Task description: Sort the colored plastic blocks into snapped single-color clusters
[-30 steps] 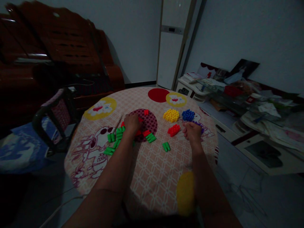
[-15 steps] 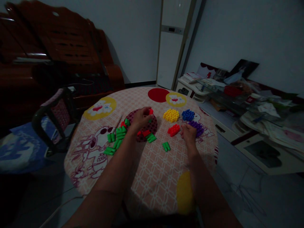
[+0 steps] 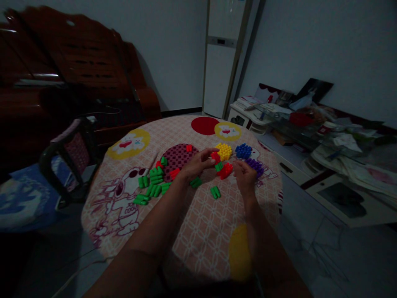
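My left hand pinches a small red and green plastic toy block piece between thumb and fingers, just beside a cluster of joined red blocks. On the cluster's other side is my right hand, its fingers closed; whatever they hold, if anything, is hidden. I cannot tell whether its fingertips touch the red cluster. Behind the hands lie joined yellow blocks and blue blocks. A purple cluster sits right of my right hand. Loose green blocks spread left of my left forearm.
A round table with a patterned cloth carries everything. One green block lies near its middle, a red block farther back. A chair stands at the left; a cluttered low cabinet is at the right.
My left hand has moved right with the red and green piece, from over the dark red patch to beside the red cluster. My right hand has hardly moved.
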`<state>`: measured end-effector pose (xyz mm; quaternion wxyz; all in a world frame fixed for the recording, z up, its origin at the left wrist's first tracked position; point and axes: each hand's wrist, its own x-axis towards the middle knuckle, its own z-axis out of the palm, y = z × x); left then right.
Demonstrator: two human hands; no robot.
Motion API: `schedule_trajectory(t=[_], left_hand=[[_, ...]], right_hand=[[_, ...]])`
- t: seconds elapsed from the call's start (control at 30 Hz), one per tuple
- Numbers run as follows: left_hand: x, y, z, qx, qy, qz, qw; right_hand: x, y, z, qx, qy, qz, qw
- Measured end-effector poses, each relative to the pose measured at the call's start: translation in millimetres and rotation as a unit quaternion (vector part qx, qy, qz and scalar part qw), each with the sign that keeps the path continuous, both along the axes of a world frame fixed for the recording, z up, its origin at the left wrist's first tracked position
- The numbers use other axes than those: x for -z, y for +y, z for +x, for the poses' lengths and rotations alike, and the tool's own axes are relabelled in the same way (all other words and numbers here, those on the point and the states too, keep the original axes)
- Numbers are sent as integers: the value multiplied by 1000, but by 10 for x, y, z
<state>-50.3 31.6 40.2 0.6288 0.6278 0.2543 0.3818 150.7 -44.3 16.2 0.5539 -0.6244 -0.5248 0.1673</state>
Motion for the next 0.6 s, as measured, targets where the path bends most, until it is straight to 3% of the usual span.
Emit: schedule_trajectory(t=[0.1, 0.3, 0.47, 0.53, 0.6], left_hand=[[-38, -41, 90, -10, -13, 31, 999], [-74, -36, 93, 0, -12, 48, 999], [-35, 69, 34, -94, -53, 46, 993], [39, 118, 61, -110, -6, 68, 992], [132, 162, 122, -111, 60, 95, 987]], right_hand=[[-105, -78, -126, -95, -36, -40, 994], [-90, -81, -191, -125, -76, -74, 987], [-129, -123, -168, -201, -65, -89, 973], [-148, -110, -123, -174, -20, -75, 982], [-128, -63, -47, -92, 30, -40, 995]])
